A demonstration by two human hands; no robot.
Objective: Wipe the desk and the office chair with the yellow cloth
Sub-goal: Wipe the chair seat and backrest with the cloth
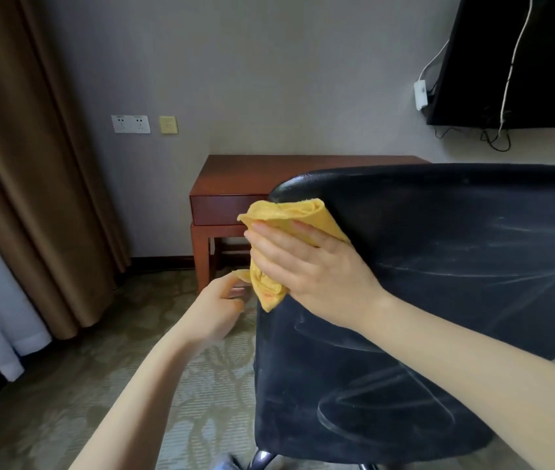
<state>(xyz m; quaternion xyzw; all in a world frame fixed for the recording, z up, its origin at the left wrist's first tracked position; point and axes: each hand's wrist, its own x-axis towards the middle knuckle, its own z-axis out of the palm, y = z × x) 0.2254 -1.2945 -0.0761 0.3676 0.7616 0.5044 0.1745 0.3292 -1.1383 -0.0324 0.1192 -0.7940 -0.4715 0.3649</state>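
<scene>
The black office chair (422, 283) fills the right half of the view, its backrest turned towards me and streaked with wipe marks. My right hand (306, 266) presses the bunched yellow cloth (289, 215) flat against the backrest's upper left edge. My left hand (218, 300) is just left of the chair, fingers curled around a hanging corner of the cloth near the backrest's side edge. The reddish wooden desk (235, 184) stands behind the chair against the wall, partly hidden by it.
Brown curtains (25, 164) hang at the left with a white sheer below. Wall sockets (130, 124) sit left of the desk. A black TV (513, 59) with dangling cables is mounted at the upper right. Patterned carpet (82, 385) covers the floor.
</scene>
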